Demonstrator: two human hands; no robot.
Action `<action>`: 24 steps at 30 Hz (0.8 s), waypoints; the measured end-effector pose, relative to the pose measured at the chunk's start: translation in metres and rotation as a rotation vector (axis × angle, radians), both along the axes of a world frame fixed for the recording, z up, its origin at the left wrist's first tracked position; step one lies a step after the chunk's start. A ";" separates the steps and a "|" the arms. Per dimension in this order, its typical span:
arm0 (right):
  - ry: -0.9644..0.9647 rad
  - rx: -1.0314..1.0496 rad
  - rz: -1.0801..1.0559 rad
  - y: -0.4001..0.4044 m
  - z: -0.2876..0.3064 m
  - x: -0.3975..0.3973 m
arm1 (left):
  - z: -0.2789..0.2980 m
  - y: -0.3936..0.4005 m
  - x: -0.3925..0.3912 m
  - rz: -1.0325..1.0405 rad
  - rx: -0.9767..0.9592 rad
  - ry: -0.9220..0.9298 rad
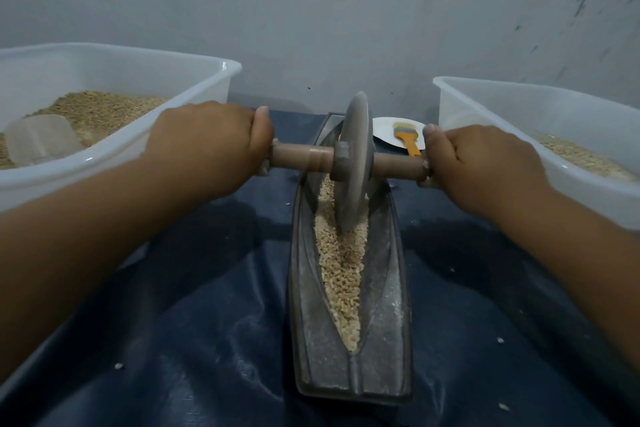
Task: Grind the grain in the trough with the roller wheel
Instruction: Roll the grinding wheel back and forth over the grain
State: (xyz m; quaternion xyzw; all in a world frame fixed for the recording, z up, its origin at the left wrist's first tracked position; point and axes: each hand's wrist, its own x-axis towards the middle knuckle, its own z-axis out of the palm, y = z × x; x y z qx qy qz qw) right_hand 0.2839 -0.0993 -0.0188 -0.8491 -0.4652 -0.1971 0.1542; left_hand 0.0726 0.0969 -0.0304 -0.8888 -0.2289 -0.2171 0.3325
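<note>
Hands first: my left hand is wrapped around the left end of the wooden axle and my right hand is wrapped around the right end, thumbs up top, both clamped on tight. Between them sits the roller wheel, a grey stone-looking disc, thin at the edge and standing upright on its rim, tilted a touch to the left. Its bottom edge is down in the grain, roughly in the far half of the trough.

That trough is a long, narrow grey boat shape with a V groove, dusted with pale flour on its inner walls. Grain inside looks like beige, chunky bits, mostly still coarse.

Further out, a clear tub of grain with a scoop on my left, another tub on my right, and a white plate holding an orange-handled brush behind the wheel. All of it's on a dark blue sheet.
</note>
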 end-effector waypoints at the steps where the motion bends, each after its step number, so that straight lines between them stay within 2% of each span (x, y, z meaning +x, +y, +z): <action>1: -0.008 0.010 -0.007 0.004 -0.001 0.004 | 0.001 0.002 0.004 0.008 0.026 -0.010; 7: 0.001 -0.025 0.016 0.002 -0.002 0.004 | 0.004 -0.002 0.004 0.096 0.161 0.140; 9: 0.037 -0.089 0.023 -0.009 0.002 -0.004 | 0.003 -0.010 -0.006 0.017 0.057 0.102; 12: 0.132 -0.189 0.055 -0.031 0.011 -0.020 | 0.008 -0.027 -0.027 -0.157 -0.158 -0.106; 14: 0.215 -0.237 0.093 -0.046 0.018 -0.032 | 0.010 -0.034 -0.040 -0.129 -0.332 -0.205; 17: 0.332 -0.276 0.133 -0.058 0.026 -0.045 | 0.015 -0.042 -0.056 -0.107 -0.528 -0.177; 21: 0.321 -0.273 0.149 -0.053 0.025 -0.055 | 0.015 -0.054 -0.046 -0.144 -0.504 -0.238; 23: 0.239 -0.228 0.121 -0.040 0.019 -0.053 | 0.009 -0.050 -0.032 -0.166 -0.527 -0.263; 24: 0.186 -0.194 0.096 -0.032 0.015 -0.047 | 0.009 -0.047 -0.025 -0.199 -0.472 -0.230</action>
